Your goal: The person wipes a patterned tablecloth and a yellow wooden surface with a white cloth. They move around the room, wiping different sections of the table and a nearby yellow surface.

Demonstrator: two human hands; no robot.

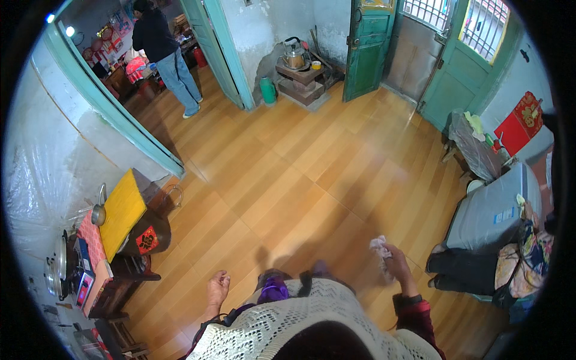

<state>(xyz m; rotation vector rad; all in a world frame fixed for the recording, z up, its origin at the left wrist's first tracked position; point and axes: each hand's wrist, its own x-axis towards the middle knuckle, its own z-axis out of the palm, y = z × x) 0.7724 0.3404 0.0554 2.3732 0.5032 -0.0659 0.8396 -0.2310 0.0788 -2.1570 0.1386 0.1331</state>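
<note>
Your right hand gripping crumpled pale wad, likely holding it aside to spare knitted top; your left hand curling loosely, empty.

Home rm; kettle; grn thermos; wood-look flr; red wall hanging

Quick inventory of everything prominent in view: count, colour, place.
Cloth or tissue: 1, whitish, lower right
Kettle: 1, silver, upper middle
Flask: 1, green, upper middle
Doors: at least 3, green, upper part
Other person: 1, dark top, far-left room
Board: 1, yellow, left
Jar: 1, brown, left
Saucepan: 1, silver, left
Appliance: 1, grey, right
Wall hanging: 1, red, right
Left hand: 1, empty, lower middle
Right hand: 1, holding cloth or tissue, lower right
</note>
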